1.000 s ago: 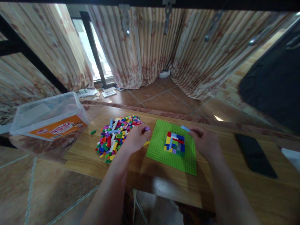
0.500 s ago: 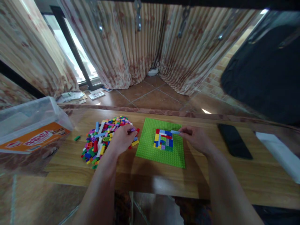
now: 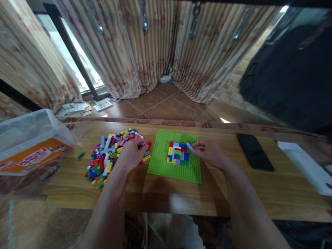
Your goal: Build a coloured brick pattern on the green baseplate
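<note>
A green baseplate (image 3: pixel 158 166) lies on the wooden table, carrying a small square build of coloured bricks (image 3: pixel 178 153). My right hand (image 3: pixel 206 152) is at the plate's right side, its fingers pinching a light blue brick (image 3: pixel 189 146) by one end. That brick slants over the upper right corner of the build; whether it touches cannot be told. At the right edge of the loose brick pile (image 3: pixel 103 155), my left hand (image 3: pixel 133 152) is closed on a small purple brick (image 3: pixel 142 143). Red and yellow bricks (image 3: pixel 146 158) lie beside its fingers.
A clear plastic box with an orange label (image 3: pixel 36 157) stands at the table's left end, near a lone green brick (image 3: pixel 80 155). To the right lie a black phone (image 3: pixel 255 152) and a white flat object (image 3: pixel 303 167). Curtains (image 3: pixel 153 52) hang beyond the table.
The light blue brick has turned from nearly level to a slant, and my right fingers have shifted with it. My left hand still holds the purple brick. The whole view has shifted slightly.
</note>
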Tool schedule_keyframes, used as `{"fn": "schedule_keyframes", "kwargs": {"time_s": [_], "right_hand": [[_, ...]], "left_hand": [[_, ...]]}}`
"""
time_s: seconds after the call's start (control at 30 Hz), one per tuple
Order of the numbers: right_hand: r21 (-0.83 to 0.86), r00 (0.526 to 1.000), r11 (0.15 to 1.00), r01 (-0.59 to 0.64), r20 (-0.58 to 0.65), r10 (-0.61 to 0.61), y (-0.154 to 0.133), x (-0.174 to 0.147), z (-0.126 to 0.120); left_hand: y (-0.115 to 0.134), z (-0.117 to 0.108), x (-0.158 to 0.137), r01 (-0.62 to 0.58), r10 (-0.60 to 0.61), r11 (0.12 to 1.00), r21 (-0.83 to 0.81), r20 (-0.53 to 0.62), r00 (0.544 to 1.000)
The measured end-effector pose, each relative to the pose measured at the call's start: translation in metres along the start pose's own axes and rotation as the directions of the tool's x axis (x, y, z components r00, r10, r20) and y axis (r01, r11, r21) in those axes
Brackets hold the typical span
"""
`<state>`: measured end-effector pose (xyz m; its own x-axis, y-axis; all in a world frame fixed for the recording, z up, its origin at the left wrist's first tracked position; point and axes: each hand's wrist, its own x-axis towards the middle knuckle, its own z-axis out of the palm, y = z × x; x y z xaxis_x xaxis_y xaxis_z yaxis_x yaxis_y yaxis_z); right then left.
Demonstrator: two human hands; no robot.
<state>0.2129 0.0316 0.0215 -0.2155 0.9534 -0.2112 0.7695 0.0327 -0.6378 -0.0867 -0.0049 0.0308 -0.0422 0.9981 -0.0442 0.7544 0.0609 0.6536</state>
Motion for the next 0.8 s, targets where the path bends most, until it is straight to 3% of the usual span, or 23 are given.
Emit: {"fn": "schedule_keyframes", "kwargs": {"time_s": [0.27,0.8], "right_hand": [[-0.108,0.998,0.992,0.061,0.016,-0.059,-0.014,-0.003,0.005],[0.127,0.99,0.99,0.058,0.123,-0.074,-0.004,0.002,0.012]], "left_hand": [[-0.001,-0.001,-0.001,0.004,-0.004,1.0,-0.023,-0.026,1.0],[0.001,-0.002,-0.002,-0.012,0.012,1.0,0.025,-0.031,0.999]]}}
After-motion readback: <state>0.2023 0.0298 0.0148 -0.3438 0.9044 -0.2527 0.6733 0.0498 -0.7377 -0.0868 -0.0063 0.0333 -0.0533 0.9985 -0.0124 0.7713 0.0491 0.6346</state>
